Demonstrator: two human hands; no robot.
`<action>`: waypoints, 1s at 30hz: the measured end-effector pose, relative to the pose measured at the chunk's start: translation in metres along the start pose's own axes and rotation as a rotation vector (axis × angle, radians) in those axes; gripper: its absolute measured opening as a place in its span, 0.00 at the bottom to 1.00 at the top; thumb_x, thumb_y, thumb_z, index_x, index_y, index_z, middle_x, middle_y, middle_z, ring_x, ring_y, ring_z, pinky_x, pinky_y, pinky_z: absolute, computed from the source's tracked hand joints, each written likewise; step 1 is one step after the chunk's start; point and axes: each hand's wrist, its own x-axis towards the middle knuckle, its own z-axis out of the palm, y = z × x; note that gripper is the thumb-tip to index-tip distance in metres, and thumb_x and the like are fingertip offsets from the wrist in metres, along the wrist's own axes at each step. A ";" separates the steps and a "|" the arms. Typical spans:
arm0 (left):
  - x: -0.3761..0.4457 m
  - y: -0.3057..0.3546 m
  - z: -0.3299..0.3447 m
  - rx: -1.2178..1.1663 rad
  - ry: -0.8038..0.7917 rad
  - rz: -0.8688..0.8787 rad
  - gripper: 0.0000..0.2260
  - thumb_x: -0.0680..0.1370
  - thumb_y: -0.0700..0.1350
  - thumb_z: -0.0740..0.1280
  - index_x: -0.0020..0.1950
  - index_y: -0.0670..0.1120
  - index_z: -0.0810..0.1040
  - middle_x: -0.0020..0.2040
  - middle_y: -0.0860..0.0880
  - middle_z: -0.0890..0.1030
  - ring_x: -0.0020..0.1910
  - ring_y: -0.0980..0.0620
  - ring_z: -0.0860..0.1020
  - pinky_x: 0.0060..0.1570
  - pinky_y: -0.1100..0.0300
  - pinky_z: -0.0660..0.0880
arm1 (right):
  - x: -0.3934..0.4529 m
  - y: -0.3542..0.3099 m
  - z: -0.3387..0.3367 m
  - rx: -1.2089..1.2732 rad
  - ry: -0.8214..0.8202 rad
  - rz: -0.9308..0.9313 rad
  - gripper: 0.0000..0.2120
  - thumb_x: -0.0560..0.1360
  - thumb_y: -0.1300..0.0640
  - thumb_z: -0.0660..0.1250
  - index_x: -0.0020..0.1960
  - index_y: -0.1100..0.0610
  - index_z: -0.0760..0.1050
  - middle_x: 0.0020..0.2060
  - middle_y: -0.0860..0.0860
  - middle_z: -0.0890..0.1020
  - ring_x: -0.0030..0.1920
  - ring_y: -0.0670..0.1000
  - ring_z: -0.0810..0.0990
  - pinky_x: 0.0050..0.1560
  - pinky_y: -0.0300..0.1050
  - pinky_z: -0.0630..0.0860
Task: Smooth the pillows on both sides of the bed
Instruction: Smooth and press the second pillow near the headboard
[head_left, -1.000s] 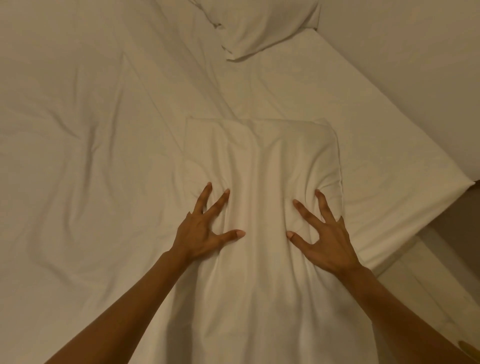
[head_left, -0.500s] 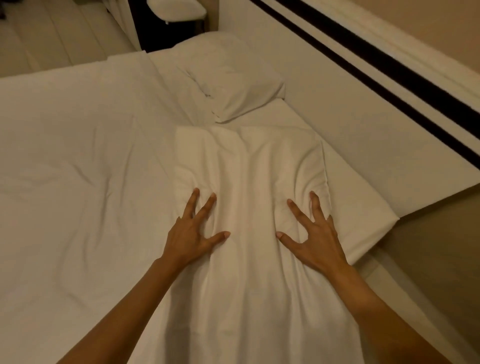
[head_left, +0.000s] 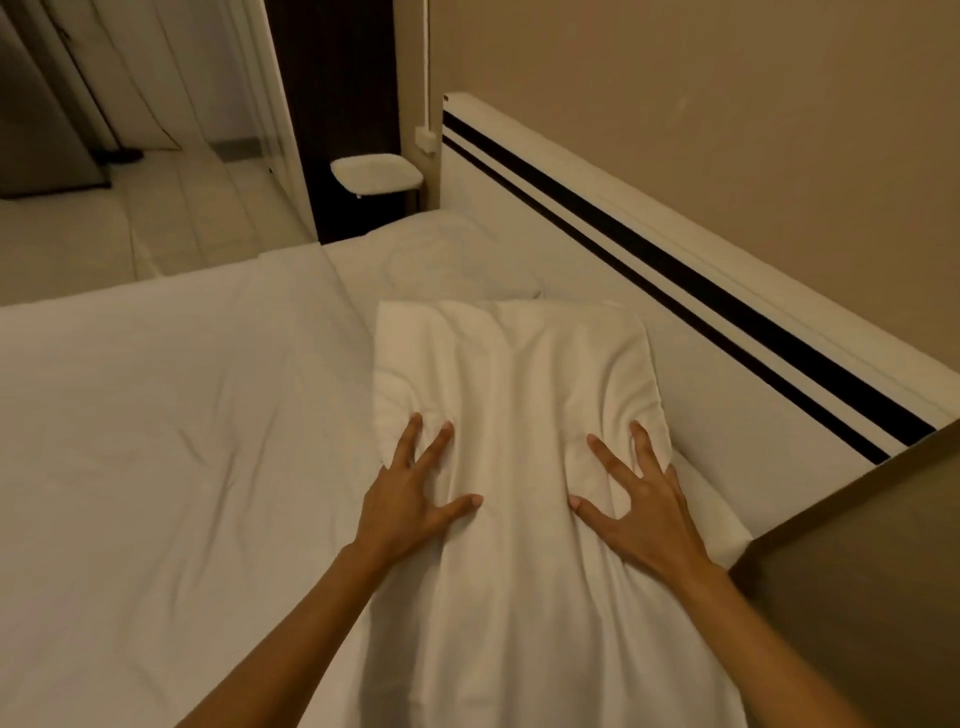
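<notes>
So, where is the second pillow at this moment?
In the head view, the second pillow lies upper centre, beyond the near pillow under both hands, against the headboard.

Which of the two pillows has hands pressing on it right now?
The near pillow, lying lengthwise toward the camera: left hand and right hand press on it. The far pillow by the headboard lies untouched.

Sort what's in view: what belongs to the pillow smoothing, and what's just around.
Job:
near pillow, creased
far pillow
left hand, spread flat on near pillow
right hand, spread flat on near pillow

Around:
sheet
headboard
stool
floor
</notes>
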 end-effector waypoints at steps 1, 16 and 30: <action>0.005 0.010 0.004 0.011 0.001 -0.006 0.46 0.63 0.77 0.58 0.78 0.63 0.49 0.80 0.55 0.43 0.73 0.49 0.66 0.70 0.48 0.67 | 0.005 0.010 -0.006 0.000 0.001 -0.008 0.38 0.68 0.30 0.65 0.74 0.35 0.56 0.79 0.51 0.47 0.78 0.53 0.50 0.72 0.47 0.44; 0.096 0.106 0.097 -0.044 0.042 -0.127 0.43 0.68 0.69 0.67 0.78 0.62 0.51 0.80 0.55 0.44 0.76 0.49 0.62 0.68 0.49 0.68 | 0.118 0.159 -0.048 -0.015 -0.125 -0.079 0.39 0.65 0.27 0.62 0.74 0.33 0.58 0.79 0.51 0.50 0.77 0.58 0.54 0.75 0.55 0.53; 0.241 0.043 0.190 -0.115 -0.078 -0.283 0.44 0.68 0.70 0.66 0.78 0.61 0.50 0.80 0.56 0.43 0.77 0.52 0.57 0.72 0.47 0.64 | 0.268 0.242 0.054 -0.064 -0.279 -0.064 0.44 0.59 0.18 0.52 0.72 0.32 0.57 0.78 0.51 0.52 0.77 0.54 0.56 0.75 0.58 0.57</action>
